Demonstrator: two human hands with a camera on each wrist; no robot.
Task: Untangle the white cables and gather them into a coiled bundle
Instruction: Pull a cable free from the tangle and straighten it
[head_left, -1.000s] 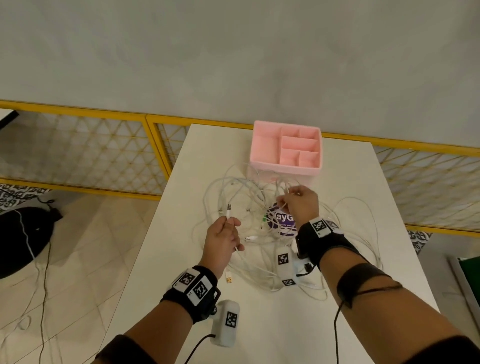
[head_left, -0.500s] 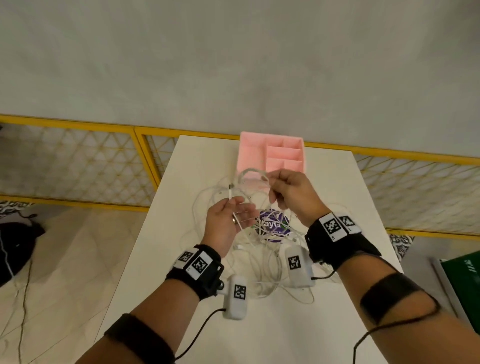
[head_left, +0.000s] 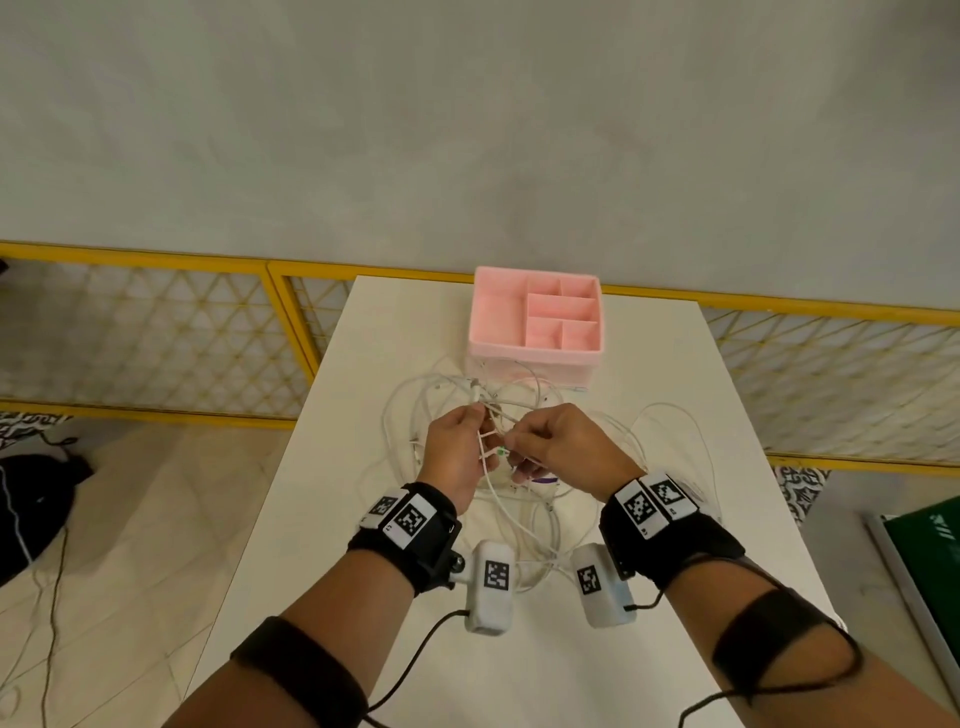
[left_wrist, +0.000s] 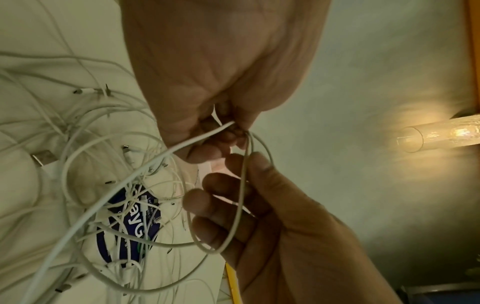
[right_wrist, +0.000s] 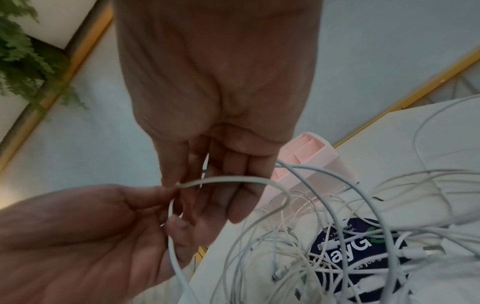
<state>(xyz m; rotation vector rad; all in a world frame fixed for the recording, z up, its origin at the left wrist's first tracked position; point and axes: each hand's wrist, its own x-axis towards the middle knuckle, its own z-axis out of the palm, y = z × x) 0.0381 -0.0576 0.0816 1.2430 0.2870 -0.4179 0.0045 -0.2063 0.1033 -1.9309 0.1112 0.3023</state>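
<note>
A tangle of white cables (head_left: 524, 525) lies on the white table (head_left: 395, 332) in front of a pink organizer. My two hands are raised just above the tangle, almost touching. My left hand (head_left: 480, 423) pinches one white cable (left_wrist: 197, 142) between thumb and fingertips (left_wrist: 228, 131). My right hand (head_left: 511, 444) holds a loop of the same strand, which runs across its curled fingers (left_wrist: 221, 185). In the right wrist view that cable (right_wrist: 233, 180) arcs from my right hand (right_wrist: 207, 195) down into the pile (right_wrist: 324, 236).
The pink compartment organizer (head_left: 535, 358) stands at the table's far end. A round purple sticker (right_wrist: 363, 253) lies under the cables. A yellow mesh fence (head_left: 130, 254) runs behind the table. A black bag (head_left: 31, 499) lies on the floor at the left.
My right hand has come left and down from near the organizer to meet the left hand. Both now hold the strand close together over the tangle.
</note>
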